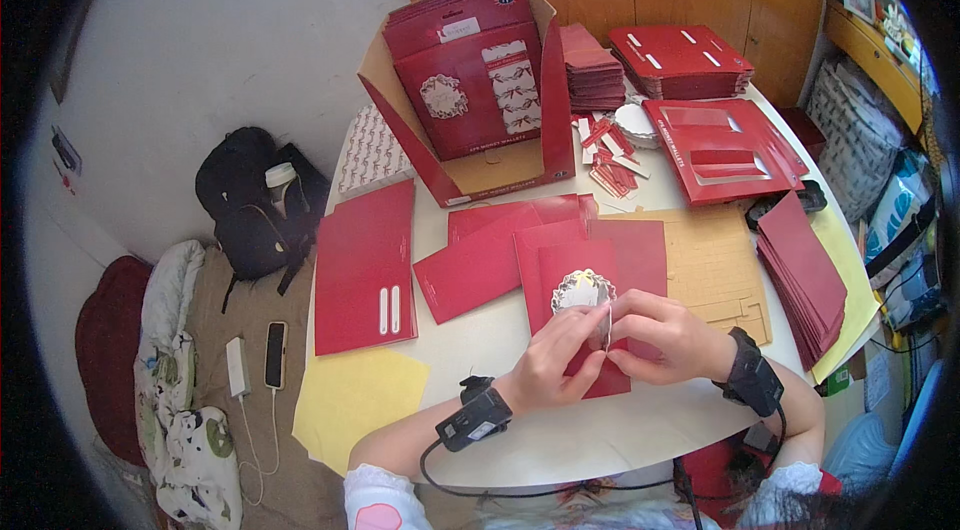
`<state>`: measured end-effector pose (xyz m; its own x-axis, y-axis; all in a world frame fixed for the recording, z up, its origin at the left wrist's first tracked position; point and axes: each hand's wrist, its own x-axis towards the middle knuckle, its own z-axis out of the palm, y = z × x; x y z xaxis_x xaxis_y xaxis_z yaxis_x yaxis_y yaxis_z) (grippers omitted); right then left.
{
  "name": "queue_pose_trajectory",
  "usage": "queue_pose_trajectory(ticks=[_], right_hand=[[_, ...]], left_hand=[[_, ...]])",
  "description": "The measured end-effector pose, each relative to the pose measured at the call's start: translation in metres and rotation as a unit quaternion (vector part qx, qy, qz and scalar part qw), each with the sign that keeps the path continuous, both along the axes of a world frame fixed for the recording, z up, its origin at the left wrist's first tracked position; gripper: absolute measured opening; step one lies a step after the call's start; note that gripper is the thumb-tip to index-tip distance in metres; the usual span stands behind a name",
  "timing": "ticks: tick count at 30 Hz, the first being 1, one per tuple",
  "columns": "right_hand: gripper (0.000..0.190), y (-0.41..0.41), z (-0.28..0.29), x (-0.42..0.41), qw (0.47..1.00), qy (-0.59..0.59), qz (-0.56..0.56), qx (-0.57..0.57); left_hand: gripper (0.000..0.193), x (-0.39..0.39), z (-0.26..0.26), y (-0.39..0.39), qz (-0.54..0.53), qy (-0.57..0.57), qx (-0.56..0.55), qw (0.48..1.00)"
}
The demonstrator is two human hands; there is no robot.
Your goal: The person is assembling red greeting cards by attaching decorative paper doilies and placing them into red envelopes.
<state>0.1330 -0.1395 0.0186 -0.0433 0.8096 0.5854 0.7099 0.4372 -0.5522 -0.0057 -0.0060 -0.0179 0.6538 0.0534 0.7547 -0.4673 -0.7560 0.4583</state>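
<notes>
My left hand (562, 361) and my right hand (664, 339) meet over a red paper wallet (546, 271). Between their fingertips they pinch a thin scalloped paper tag (608, 326), seen almost edge-on with a greyish face and white rim. Just left of it, a wreath-printed paper label (577, 292) with a yellow bow lies on the wallet, partly covered by my fingers. Under and beside this wallet are further red paper wallets (480, 260). A black device is strapped to each wrist.
A red cardboard display box (561, 117) holding packaged wallets stands behind. Around it are red envelope stacks (596, 76), printed strips (615, 162), round white tags (636, 121) and red window sleeves (720, 147). Brown cardboard (709, 267) and an envelope pile (802, 279) lie right; a red folder (367, 267) left.
</notes>
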Motion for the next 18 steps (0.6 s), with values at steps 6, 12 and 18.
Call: queue_pose_trajectory(ticks=[6, 12, 18], right_hand=[[0.013, 0.0005, -0.0016, 0.0002, 1.000, 0.000, 0.003, 0.004], [0.013, 0.0002, -0.0026, 0.0002, 1.000, 0.002, 0.002, 0.000], [0.013, -0.0002, -0.0010, -0.0003, 1.000, -0.002, 0.000, -0.001]], left_hand=[[0.052, -0.0022, -0.0029, 0.0012, -0.015, 0.023, -0.014, 1.000], [0.053, -0.0002, -0.0032, 0.0013, -0.010, 0.008, -0.005, 1.000], [0.053, -0.0008, -0.0014, 0.0012, -0.021, 0.014, -0.012, 1.000]])
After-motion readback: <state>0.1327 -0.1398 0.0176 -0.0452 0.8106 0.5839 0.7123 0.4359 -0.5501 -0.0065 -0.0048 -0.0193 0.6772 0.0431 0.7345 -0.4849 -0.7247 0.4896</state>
